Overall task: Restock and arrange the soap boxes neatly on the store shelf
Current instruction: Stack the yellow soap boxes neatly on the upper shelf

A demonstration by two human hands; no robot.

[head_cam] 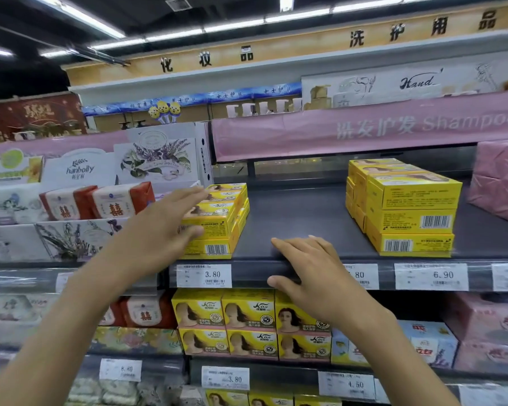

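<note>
Head view (the only one):

Left hand [165, 227]: fingers straight and together, laid against the left and front side of the left stack of soap boxes [217, 221], thumb low on the front face. Nothing is pinched. It reads as a flat-hand push to square the stack.

Right hand [314, 273]: resting on the front lip of the shelf [299, 212], fingers loosely spread on top, thumb down against the price rail [252, 273]. It holds no box and is probably there for bracing.

Soap boxes: yellow cardboard bricks with glossy print, laid flat, barcoded faces to the front. The left stack is two layers high and runs back in rows, its top rows a bit staggered (hence the squaring, I'd guess). The right stack [405, 206] is three high, well apart from the left one, with the bare dark shelf between them. That gap is likely where restock goes.

Shelf: smooth matte dark grey. The rail carries white paper tags, 3.80 [204, 275] under the left stack and 6.90 [431, 276] under the right.

Shelf below: more yellow cartons [247, 317] standing face-out, packed touching.

Around: red-and-white soft-wrapped packs [100, 200] left of the hand, crinkly pink wrapped bundles [499, 183] at far right, and a pink banner [364, 127] above.

Progress: early to middle, since the stacks are unequal and the centre is unfilled.
</note>
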